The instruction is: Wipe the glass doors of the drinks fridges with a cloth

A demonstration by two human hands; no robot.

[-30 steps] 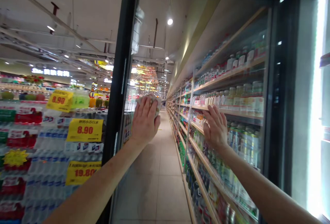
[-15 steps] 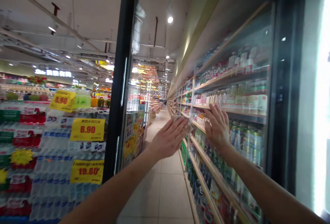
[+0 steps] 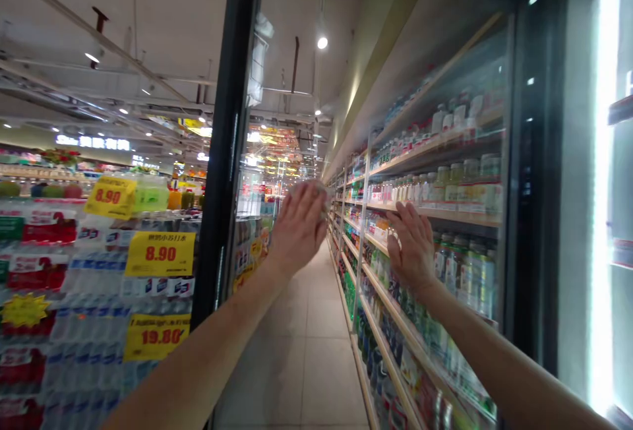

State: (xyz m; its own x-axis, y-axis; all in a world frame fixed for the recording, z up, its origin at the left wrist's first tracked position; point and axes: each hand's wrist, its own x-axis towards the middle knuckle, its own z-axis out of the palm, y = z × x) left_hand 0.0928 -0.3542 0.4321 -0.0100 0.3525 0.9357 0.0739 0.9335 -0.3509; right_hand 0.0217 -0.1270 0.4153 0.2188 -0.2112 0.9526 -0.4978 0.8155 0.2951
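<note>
A glass door [image 3: 287, 14] in a dark frame stands swung out in front of me, and shelves show through it. Against its pane, my left hand [image 3: 301, 229] presses a crumpled pale cloth [image 3: 324, 194]; most of the cloth is hidden under the palm and fingers, so its exact kind is hard to tell. Lower and to the right, my right hand [image 3: 410, 245] is raised at the same pane with fingers apart and nothing in it. Whether its palm fully touches the glass I cannot tell.
Beyond the glass, shelves of bottled drinks [image 3: 457, 183] line the right side of a tiled aisle [image 3: 281, 377]. Stacked water packs [image 3: 79, 337] with yellow price signs [image 3: 159, 253] stand at left. A bright light strip [image 3: 603, 199] runs down the cabinet at right.
My left hand has moved up and to the left across the pane with the cloth. My right hand stays nearly in place. The view has shifted slightly to the right.
</note>
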